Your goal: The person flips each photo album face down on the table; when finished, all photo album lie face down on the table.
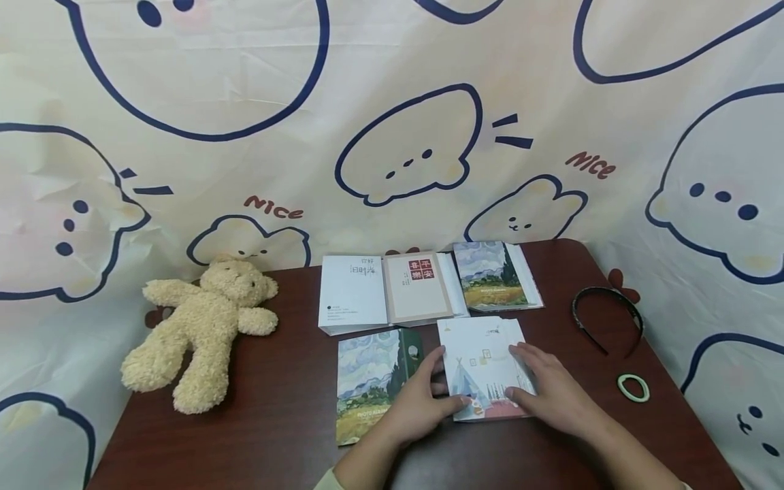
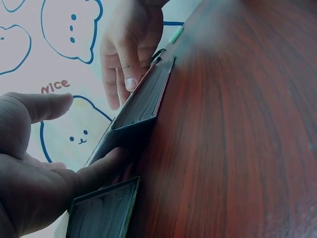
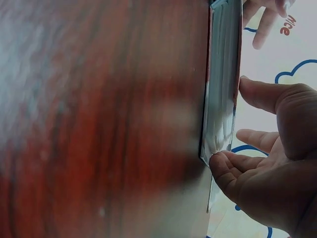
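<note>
A white album (image 1: 484,361) with a tent drawing on its cover lies flat on the table in the head view. At its left side is my left hand (image 1: 422,395), thumb over the cover, a straight forefinger (image 2: 106,166) against the spine in the left wrist view. My right hand (image 1: 551,391) rests along the right side. In the right wrist view its fingertips (image 3: 223,166) touch the page edges, and the thumb (image 3: 260,94) reaches the cover's edge. Just left lies an album with a painted landscape cover (image 1: 367,381), partly behind my left hand.
Behind stand a white album (image 1: 352,292), a beige-framed album (image 1: 416,292) and another landscape album (image 1: 490,275) in a row. A cream teddy bear (image 1: 208,333) lies at the left. To the right are a dark headband (image 1: 578,320) and a pale green ring (image 1: 621,388).
</note>
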The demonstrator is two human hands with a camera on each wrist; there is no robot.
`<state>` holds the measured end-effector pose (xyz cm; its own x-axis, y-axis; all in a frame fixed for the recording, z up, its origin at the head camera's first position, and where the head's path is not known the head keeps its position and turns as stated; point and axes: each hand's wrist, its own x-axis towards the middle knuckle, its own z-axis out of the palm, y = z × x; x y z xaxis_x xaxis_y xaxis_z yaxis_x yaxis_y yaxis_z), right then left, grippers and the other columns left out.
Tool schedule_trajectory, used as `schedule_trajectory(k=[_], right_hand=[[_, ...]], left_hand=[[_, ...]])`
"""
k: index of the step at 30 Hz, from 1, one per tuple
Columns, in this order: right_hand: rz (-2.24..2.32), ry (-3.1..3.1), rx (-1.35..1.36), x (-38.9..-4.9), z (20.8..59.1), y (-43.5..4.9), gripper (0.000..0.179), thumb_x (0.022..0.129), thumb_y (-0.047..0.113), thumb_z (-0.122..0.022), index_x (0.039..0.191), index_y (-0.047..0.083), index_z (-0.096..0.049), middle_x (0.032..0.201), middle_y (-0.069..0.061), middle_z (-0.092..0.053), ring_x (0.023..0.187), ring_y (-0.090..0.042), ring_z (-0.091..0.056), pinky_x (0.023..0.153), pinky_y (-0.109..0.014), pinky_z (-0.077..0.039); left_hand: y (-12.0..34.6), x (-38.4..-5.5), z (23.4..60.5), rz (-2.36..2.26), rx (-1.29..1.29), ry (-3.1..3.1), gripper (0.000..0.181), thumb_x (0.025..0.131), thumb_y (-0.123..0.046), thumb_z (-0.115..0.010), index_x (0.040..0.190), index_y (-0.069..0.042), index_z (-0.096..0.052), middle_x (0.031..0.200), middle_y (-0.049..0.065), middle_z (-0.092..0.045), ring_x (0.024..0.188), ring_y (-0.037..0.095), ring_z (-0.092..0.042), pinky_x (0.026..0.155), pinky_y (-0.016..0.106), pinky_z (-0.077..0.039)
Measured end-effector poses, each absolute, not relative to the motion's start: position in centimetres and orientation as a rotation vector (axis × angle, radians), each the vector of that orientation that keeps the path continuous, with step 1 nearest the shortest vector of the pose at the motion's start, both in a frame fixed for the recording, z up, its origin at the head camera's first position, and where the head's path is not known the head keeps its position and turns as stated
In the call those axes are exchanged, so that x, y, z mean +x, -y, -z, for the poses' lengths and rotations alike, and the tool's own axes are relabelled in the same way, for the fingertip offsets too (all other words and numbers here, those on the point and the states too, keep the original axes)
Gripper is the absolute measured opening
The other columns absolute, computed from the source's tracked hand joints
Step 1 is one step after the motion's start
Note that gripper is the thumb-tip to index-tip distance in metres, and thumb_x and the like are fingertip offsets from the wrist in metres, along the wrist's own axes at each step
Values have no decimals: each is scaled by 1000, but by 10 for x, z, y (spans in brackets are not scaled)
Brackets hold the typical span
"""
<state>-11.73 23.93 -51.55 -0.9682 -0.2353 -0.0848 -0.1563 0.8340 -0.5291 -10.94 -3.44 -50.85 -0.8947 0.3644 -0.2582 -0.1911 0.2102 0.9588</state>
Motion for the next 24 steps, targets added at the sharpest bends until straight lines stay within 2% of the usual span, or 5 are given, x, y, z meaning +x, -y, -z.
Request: schedule_trajectory(k=[24], right_hand=[[900, -2778, -297, -117, 513, -236, 76, 90, 39, -80, 152, 7, -50, 157, -23, -44, 143, -48, -40, 108, -69, -39]], left_hand=[[46, -105, 499, -1776, 203, -2094, 88, 91, -19, -81, 163, -14, -30, 149, 15, -52, 116, 28, -67, 94, 47, -56]])
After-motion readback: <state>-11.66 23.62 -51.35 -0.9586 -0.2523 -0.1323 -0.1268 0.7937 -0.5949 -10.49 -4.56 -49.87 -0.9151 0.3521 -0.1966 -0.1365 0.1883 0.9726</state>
